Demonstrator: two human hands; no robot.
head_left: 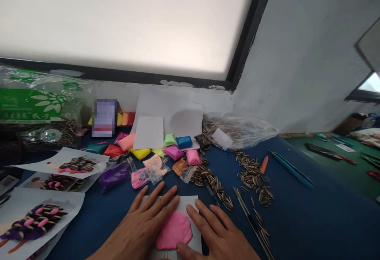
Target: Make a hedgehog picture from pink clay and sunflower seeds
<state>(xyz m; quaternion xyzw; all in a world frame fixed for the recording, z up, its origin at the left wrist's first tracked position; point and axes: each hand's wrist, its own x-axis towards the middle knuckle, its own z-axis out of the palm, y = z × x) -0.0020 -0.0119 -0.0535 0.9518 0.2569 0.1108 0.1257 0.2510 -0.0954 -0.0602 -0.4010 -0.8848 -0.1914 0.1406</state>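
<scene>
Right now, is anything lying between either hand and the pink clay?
Nothing visible does. The left hand lies close beside the pink clay, and the right hand is on its other side, thumb at its near edge.

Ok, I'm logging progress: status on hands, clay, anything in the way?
Left hand open, left of clay; right hand open, thumb at its edge. Clay flattened on paper. Seeds beyond, not in the way.

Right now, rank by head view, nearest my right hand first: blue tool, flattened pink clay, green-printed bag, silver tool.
1. Flattened pink clay, left of your right hand.
2. Silver tool, just right.
3. Blue tool, farther right.
4. Green-printed bag, far left.
</scene>
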